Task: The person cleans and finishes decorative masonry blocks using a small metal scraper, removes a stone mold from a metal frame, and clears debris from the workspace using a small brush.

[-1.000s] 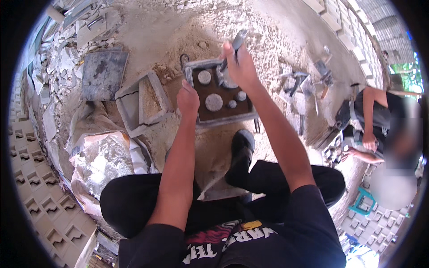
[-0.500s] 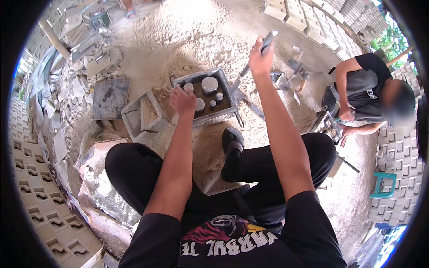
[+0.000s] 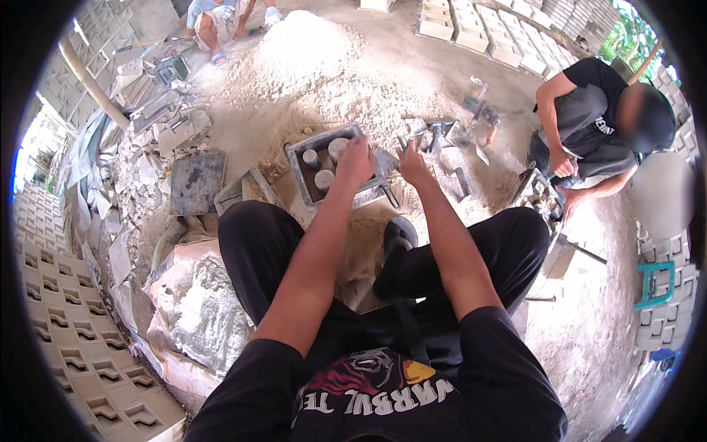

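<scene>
A rectangular grey metal mould box (image 3: 300, 179) sits on the ground before me, with several round grey cylinders (image 3: 324, 179) standing in the packed material inside. Over its right side, my left hand (image 3: 357, 160) is closed with fingers bent down; it covers the smaller cylinders there, and what it grips is hidden. Just right of the box, my right hand (image 3: 414, 166) is wrapped around the grey handle of a trowel (image 3: 402, 141). Part of the trowel lies behind the fingers.
A pale sand heap (image 3: 309, 51) rises beyond the box. Rubble and a dark flat plate (image 3: 197, 183) lie left. At right a co-worker (image 3: 589, 121) crouches over another mould; a second person (image 3: 221, 22) is at the far left. Blocks (image 3: 471, 29) stand in rows behind.
My left hand has moved right, from a cylinder at the box's left to its right side. My right hand has come down and nearer with the trowel.
</scene>
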Demonstrator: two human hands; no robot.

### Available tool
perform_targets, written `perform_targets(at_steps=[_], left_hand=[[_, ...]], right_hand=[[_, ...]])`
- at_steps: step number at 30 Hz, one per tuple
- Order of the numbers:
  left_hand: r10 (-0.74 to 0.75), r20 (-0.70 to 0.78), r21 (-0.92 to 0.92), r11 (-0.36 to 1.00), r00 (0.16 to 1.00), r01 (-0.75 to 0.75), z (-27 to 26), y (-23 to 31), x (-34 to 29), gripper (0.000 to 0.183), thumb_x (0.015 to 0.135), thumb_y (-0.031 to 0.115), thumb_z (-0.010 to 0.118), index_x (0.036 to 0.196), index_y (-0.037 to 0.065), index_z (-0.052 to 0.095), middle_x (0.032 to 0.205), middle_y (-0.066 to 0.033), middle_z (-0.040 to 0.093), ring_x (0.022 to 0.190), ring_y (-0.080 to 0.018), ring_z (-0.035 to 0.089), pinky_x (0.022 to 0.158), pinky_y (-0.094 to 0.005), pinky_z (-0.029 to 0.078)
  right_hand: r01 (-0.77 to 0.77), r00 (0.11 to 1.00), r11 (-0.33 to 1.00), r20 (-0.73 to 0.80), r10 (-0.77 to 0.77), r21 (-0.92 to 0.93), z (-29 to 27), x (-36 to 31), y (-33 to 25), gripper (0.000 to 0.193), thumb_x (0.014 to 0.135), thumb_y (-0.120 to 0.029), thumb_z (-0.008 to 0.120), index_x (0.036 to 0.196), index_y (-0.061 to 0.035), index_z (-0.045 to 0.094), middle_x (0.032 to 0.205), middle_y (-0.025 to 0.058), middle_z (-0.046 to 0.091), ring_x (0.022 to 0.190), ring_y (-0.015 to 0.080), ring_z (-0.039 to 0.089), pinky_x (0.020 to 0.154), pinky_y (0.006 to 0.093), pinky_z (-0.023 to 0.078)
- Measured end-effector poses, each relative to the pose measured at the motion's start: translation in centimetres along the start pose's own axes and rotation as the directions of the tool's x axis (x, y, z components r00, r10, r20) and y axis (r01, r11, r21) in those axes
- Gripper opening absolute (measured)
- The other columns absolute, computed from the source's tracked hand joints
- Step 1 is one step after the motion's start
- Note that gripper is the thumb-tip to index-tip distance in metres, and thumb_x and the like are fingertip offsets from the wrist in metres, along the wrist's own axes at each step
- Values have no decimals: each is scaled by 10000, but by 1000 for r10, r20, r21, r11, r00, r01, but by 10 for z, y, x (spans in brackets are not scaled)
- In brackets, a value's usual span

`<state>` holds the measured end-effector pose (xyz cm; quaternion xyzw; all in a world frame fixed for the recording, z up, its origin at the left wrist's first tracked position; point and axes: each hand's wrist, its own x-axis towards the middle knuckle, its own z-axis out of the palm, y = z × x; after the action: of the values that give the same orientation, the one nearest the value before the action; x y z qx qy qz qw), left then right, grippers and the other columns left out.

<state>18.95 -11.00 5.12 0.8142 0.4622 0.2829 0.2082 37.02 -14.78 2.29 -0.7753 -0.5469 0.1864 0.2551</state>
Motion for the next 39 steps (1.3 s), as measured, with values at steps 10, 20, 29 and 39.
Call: perform_targets(at_steps=[10,20,29,39], left_hand=[[-103,117,117,989,988,90,54,-1,-3,502,854,203,500,1321,43,412,1354,-173,442,1310,-317,372,1072,-516,271],[-98,98,191,978,990,78,90,-19,6,528,856,243,522,1324,25,411,1423,-180,352,1390,-311,249,1128,-526,163],[-16,40,194,981,999,8,88,-27,28,494,855,225,550,1296,33,439,1398,-171,378,1375,-309,274,1121,-529,178],[-132,651,475,839,747,-265,-47,-23,113,400,882,250,523,1195,1,537,1227,-223,549,1162,-341,525,961,-468,414]], right_hand=[[-32,969,987,236,69,-158,31,-6,49,414,945,-188,437,1263,67,369,1063,351,581,1043,471,561,900,496,445],[-25,961,933,249,122,-360,41,5,69,394,924,-265,475,1227,-12,488,1294,272,464,1218,400,447,1002,471,385],[-170,937,891,212,279,-421,52,15,100,478,874,-367,610,1199,-36,496,1260,253,500,1136,393,524,940,472,440],[-199,935,934,229,272,-298,18,31,64,453,913,-384,512,1143,6,534,1082,298,606,1046,421,590,889,486,468]])
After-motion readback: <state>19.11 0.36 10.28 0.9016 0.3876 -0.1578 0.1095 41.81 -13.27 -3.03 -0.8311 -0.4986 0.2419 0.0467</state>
